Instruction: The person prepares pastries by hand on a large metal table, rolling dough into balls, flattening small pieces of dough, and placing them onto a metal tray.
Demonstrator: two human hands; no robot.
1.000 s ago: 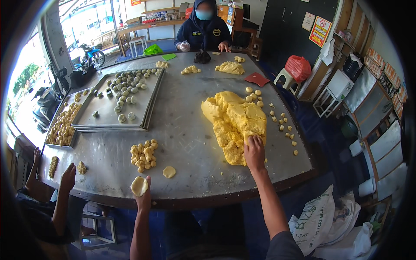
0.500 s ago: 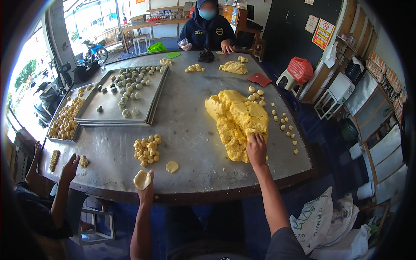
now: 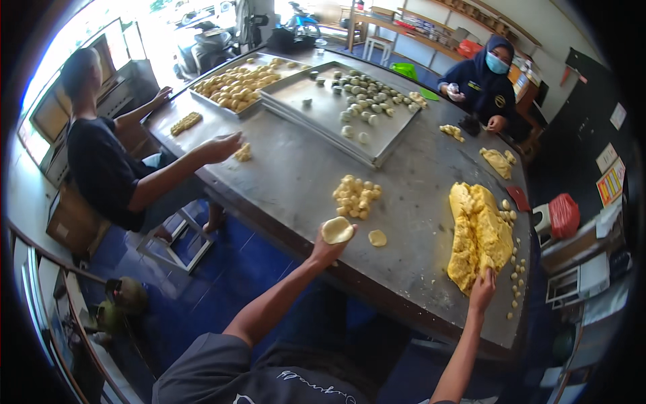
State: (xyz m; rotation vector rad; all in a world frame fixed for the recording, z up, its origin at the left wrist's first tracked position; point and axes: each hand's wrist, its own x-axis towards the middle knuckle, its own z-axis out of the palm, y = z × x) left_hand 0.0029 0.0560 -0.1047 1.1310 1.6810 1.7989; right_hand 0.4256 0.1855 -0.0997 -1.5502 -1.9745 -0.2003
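View swung left; dough disc [image 3: 338, 230] still in left hand [image 3: 328, 250], right hand [image 3: 482, 289] still at yellow mass [image 3: 494, 236]

Since half a second ago, table [image 3: 410, 269] looks turned in frame, and the near co-worker [image 3: 104, 161] at left now shows far more fully. Held disc: one, cupped by the left hand at the table's near edge, face up. Yellow mass: one, on the table's right part. Right-hand fingers are against its near end; can't tell if they pinch anything.

Second disc [image 3: 377, 238]: one, flat on table, between the hands, nearer the left. Ball pile [image 3: 355, 195]: one, just beyond the left hand, over a dozen balls, overlap blocks exact count. Right of mass: about five larger balls [image 3: 513, 215], then roughly ten small bits [image 3: 514, 275] strung along the table's right side.

Farther: tray stack [image 3: 296, 94], at least two trays, top one bearing dozens of greenish balls [image 3: 348, 131]. Side tray [image 3: 246, 111]: one, left of stack, yellow pieces [image 3: 235, 87] too many to count. By near co-worker: one knobbly log [image 3: 186, 123], one clump [image 3: 243, 152]. Far side: one masked co-worker [image 3: 481, 84].
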